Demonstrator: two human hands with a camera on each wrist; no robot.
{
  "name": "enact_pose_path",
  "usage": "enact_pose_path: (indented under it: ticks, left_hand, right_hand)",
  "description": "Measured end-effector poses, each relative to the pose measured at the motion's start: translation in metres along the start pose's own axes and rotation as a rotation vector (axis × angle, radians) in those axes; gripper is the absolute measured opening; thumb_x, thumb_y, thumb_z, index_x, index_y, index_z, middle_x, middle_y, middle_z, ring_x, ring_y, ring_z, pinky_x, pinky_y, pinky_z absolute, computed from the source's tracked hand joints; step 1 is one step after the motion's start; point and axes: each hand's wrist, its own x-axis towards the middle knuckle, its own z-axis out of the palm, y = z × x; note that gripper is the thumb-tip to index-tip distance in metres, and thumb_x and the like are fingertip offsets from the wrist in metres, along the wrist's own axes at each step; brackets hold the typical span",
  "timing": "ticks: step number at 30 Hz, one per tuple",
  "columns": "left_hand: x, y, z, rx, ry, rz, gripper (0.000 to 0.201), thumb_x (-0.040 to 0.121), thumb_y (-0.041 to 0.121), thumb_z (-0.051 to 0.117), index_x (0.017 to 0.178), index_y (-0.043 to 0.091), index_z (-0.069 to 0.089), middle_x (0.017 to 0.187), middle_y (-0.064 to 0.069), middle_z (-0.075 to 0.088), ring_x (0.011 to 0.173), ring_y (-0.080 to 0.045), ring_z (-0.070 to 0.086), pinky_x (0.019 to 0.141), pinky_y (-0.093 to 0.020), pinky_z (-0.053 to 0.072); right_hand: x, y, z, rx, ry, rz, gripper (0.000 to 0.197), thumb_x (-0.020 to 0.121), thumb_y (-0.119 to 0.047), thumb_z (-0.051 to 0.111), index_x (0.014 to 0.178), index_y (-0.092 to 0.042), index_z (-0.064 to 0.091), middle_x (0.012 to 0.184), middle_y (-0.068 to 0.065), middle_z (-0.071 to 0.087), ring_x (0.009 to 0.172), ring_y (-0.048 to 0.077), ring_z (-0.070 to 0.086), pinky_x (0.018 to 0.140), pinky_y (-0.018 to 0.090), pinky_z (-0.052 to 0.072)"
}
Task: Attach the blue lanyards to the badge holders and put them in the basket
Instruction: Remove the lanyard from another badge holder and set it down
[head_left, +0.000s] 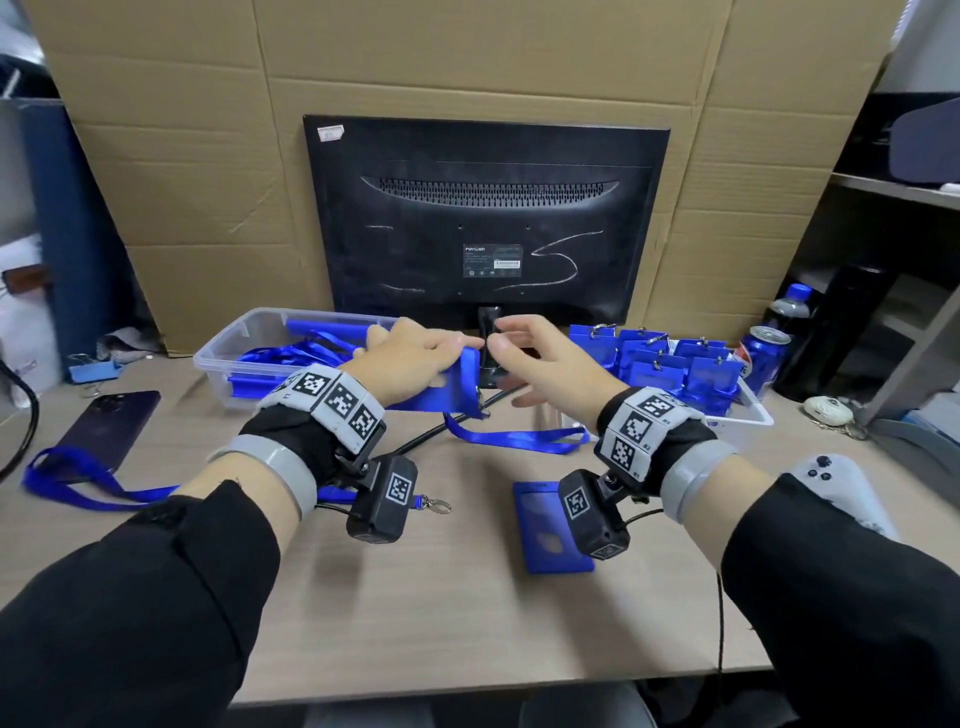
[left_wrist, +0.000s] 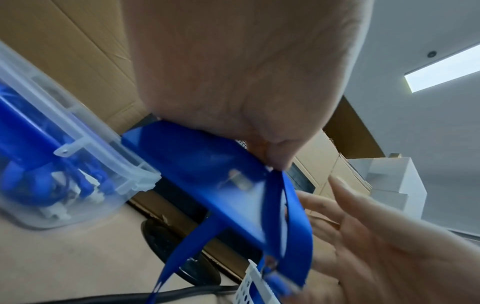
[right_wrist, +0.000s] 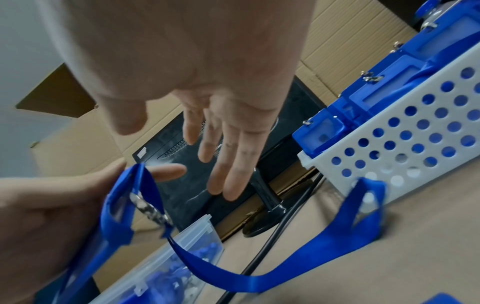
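My left hand (head_left: 415, 358) grips a blue badge holder (head_left: 452, 389) above the desk, thumb on its top edge. A blue lanyard (head_left: 514, 439) is clipped to the holder and trails down onto the desk toward the white basket (head_left: 748, 410). My right hand (head_left: 540, 364) hovers just right of the holder with fingers spread and straight, holding nothing. In the right wrist view the lanyard (right_wrist: 259, 273) loops across the desk to the basket (right_wrist: 405, 144). The left wrist view shows the holder (left_wrist: 207, 170) under my palm. A second badge holder (head_left: 545, 525) lies flat on the desk.
A clear plastic bin (head_left: 249, 353) with lanyards sits at the left. The basket holds several finished badge holders (head_left: 675, 358). A monitor (head_left: 483, 218) stands behind. A loose lanyard (head_left: 88, 483), a phone (head_left: 114, 426), a soda can (head_left: 763, 358) and a controller (head_left: 841, 488) lie around.
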Motion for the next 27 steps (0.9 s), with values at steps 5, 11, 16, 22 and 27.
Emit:
enact_pose_path:
  ticks: [5,11,16,22,27]
  left_hand:
    - [-0.008,0.002,-0.003,0.066,0.016,0.129,0.072,0.086,0.059,0.074,0.148,0.055,0.038,0.110,0.011,0.054,0.117,-0.021,0.037,0.110,-0.050,0.039]
    - [-0.010,0.003,-0.004,0.209,0.085,0.076,0.064,0.078,0.069,0.076,0.135,0.052,0.051,0.125,0.010,0.049,0.121,-0.022,0.034,0.099,-0.042,0.034]
    - [-0.009,0.002,-0.003,0.216,0.070,0.014,0.038,0.080,0.073,0.071,0.111,0.051,0.065,0.124,0.005,0.053,0.121,-0.027,0.033,0.106,-0.048,0.033]
    - [-0.008,0.001,-0.005,0.137,0.098,-0.002,0.028,0.090,0.063,0.068,0.106,0.041,0.071,0.116,0.004,0.060,0.125,-0.028,0.033,0.111,-0.051,0.032]
    - [-0.006,-0.002,-0.004,0.055,0.073,0.020,0.024,0.088,0.065,0.068,0.100,0.044,0.070,0.107,0.004,0.063,0.119,-0.025,0.032,0.113,-0.054,0.035]
  right_hand:
    - [0.004,0.004,0.006,-0.070,-0.153,-0.032,0.086,0.091,-0.037,0.080,0.159,-0.027,0.029,0.137,-0.003,0.065,0.125,0.013,0.063,0.108,0.034,0.051]
    - [0.001,0.006,-0.001,-0.245,-0.125,-0.088,0.017,0.097,-0.032,0.074,0.105,-0.017,0.074,0.089,-0.001,0.080,0.081,0.016,0.074,0.087,0.037,0.058]
    - [0.014,0.021,-0.010,-0.369,0.092,0.117,0.015,0.097,-0.021,0.065,0.100,-0.008,0.072,0.079,0.013,0.078,0.073,0.022,0.073,0.083,0.044,0.064]
    - [0.013,0.021,-0.010,-0.407,0.103,0.046,0.055,0.099,-0.022,0.065,0.151,-0.013,0.049,0.146,0.007,0.059,0.131,0.021,0.058,0.104,0.029,0.047]
    - [0.003,0.014,0.001,-0.201,-0.228,-0.074,0.028,0.100,-0.035,0.070,0.124,-0.022,0.074,0.116,-0.010,0.077,0.110,0.002,0.070,0.099,0.024,0.053]
